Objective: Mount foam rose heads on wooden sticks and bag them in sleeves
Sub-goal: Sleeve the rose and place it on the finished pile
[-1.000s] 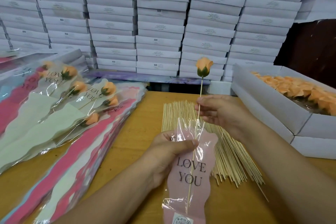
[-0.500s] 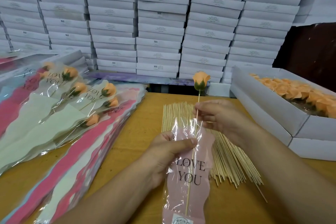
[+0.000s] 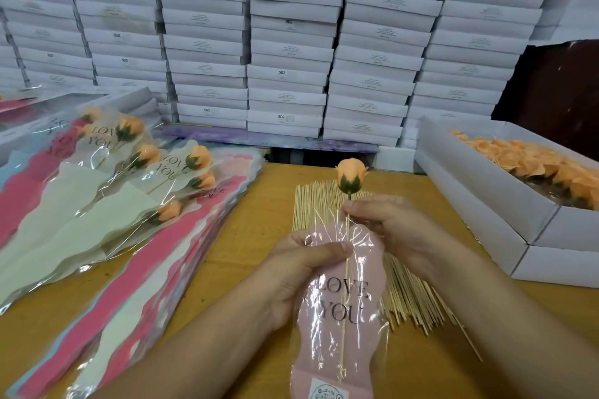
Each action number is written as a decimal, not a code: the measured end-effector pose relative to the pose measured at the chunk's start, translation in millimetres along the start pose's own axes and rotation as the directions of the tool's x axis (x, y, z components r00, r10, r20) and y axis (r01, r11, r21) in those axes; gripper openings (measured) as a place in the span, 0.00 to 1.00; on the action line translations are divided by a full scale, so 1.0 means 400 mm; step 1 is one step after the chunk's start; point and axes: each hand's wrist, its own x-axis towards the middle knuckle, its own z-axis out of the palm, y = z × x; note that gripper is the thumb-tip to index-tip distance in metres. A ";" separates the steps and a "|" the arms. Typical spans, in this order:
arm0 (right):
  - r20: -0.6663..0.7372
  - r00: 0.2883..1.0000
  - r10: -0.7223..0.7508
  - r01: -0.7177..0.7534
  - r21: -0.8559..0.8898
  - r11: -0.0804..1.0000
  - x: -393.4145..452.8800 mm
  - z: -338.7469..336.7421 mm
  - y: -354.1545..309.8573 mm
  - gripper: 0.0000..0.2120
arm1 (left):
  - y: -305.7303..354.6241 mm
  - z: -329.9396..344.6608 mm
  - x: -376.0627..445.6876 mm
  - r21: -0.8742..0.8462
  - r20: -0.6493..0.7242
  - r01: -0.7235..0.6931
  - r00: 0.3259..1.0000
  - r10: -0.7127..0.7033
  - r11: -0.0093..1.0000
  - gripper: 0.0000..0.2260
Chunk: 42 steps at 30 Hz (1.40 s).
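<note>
An orange foam rose head (image 3: 350, 175) with green sepals sits on top of a thin wooden stick (image 3: 345, 272). Most of the stick lies inside a pink "LOVE YOU" sleeve (image 3: 340, 311) with a clear front. My left hand (image 3: 301, 269) grips the sleeve near its open top, thumb across the front. My right hand (image 3: 385, 220) pinches the stick just under the rose head, above the sleeve's mouth. A bundle of bare wooden sticks (image 3: 405, 288) lies on the table behind the sleeve.
A white box (image 3: 486, 204) of loose orange rose heads (image 3: 538, 165) stands at the right. Stacks of pink and pale sleeves (image 3: 155, 269) with several bagged roses (image 3: 142, 172) on top fill the left. White cartons (image 3: 291, 42) are stacked along the back of the wooden table (image 3: 259, 214).
My right hand has pushed the stick further down into the sleeve, so the rose head now sits lower, close above the sleeve's mouth. My left hand keeps its grip.
</note>
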 end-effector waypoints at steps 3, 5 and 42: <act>-0.028 1.000 -0.004 0.004 0.009 1.000 0.004 -0.007 0.000 0.09 | 0.000 0.000 -0.001 0.020 -0.004 0.014 1.000 -0.014 1.000 0.15; -0.067 0.998 -0.004 0.008 0.064 0.998 0.015 -0.016 -0.005 0.08 | 0.000 0.003 -0.003 0.045 -0.008 0.023 1.000 -0.023 0.999 0.25; 0.003 0.952 -0.307 0.302 -0.189 0.935 -0.010 -0.030 -0.021 0.10 | 0.016 0.015 -0.020 -0.013 0.020 0.007 1.000 -0.007 1.000 0.08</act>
